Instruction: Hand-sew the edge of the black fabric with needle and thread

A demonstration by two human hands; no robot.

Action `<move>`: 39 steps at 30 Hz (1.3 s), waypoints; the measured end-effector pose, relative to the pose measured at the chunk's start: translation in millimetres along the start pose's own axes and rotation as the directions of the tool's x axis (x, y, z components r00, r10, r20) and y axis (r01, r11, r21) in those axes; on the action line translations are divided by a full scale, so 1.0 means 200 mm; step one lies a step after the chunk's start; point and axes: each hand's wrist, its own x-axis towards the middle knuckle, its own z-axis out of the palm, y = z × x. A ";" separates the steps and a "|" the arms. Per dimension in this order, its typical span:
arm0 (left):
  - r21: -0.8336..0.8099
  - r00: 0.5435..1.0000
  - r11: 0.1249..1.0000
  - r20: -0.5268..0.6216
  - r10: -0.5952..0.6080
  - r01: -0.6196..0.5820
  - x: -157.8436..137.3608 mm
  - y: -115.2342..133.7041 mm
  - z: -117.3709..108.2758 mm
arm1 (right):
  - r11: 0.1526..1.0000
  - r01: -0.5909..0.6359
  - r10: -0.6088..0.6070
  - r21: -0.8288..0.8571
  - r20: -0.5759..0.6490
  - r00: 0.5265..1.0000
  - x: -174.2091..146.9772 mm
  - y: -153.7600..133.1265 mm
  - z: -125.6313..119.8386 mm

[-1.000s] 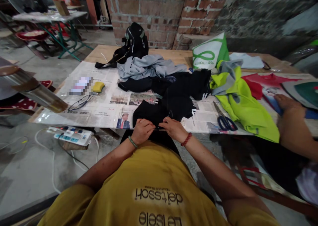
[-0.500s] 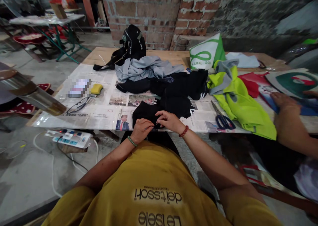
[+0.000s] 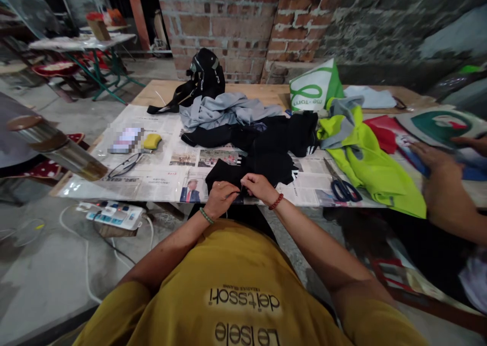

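Observation:
My left hand and my right hand meet at the table's front edge, fingertips pinched close together. Something tiny and dark shows between them, too small to name. Just beyond my fingers lies a black garment with white stripes, crumpled on the newspaper. To the right of my hands rest scissors with dark blue handles, the blades pointing away. A bright yellow-green garment with grey parts spreads beside them, hanging over the edge.
Behind are a grey cloth, a black bag and a green-white bag. At left stand a bottle, glasses, a phone and a yellow sponge. Another person holds an iron at right.
My right hand's fingers have closed from a looser spread into a pinch, nearer to my left fingertips. The whole view has shifted slightly.

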 end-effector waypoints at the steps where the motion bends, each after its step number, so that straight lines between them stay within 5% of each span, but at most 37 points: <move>1: 0.002 1.000 1.000 0.002 0.001 -0.001 0.00 0.00 0.00 | 1.000 0.002 -0.002 0.013 0.000 1.000 0.00 0.00 0.00; 13: 0.031 0.999 0.999 -0.037 0.011 -0.010 0.02 0.04 0.02 | 0.981 -0.052 0.040 0.186 0.066 0.997 -0.01 -0.02 -0.02; 19: 0.043 0.996 0.998 -0.069 -0.052 0.055 0.05 0.03 0.00 | 0.992 -0.034 0.021 0.123 0.109 0.994 -0.02 0.00 0.02; 25: 0.109 0.996 0.991 0.025 -0.080 0.077 0.08 0.00 -0.02 | 0.999 -0.041 0.043 -0.015 0.119 0.992 -0.01 -0.03 -0.04; 28: 0.109 0.992 0.987 -0.045 -0.115 0.120 0.06 0.02 -0.06 | 0.989 0.040 -0.061 -0.142 -0.145 0.987 0.04 -0.02 -0.20; 31: 0.035 0.981 0.992 -0.153 -0.117 0.124 0.03 0.12 -0.13 | 0.877 0.052 -0.319 -0.477 -0.499 0.805 0.10 0.10 -0.41; 32: -0.027 0.987 0.994 -0.122 -0.109 0.107 0.03 0.18 -0.15 | 0.823 0.013 -0.366 -0.568 -0.513 0.776 0.12 0.16 -0.47; 34: -0.251 0.989 0.967 0.150 0.001 0.037 0.04 0.32 -0.16 | 0.740 -0.118 -0.332 -0.662 -0.513 0.792 0.15 0.30 -0.57; 35: -0.376 0.938 0.926 0.329 0.109 0.024 0.05 0.40 -0.14 | 0.707 -0.197 -0.283 -0.680 -0.526 0.802 0.16 0.36 -0.60; 36: -0.481 0.827 0.877 0.501 0.255 0.021 0.06 0.48 -0.11 | 0.677 -0.267 -0.236 -0.686 -0.546 0.804 0.17 0.41 -0.62; 38: -0.623 0.520 0.782 0.680 0.517 0.036 0.08 0.67 0.00 | 0.615 -0.343 -0.187 -0.710 -0.553 0.812 0.18 0.48 -0.63; 39: -0.655 0.413 0.752 0.706 0.576 0.071 0.09 0.77 0.07 | 0.584 -0.356 -0.180 -0.729 -0.545 0.819 0.18 0.50 -0.63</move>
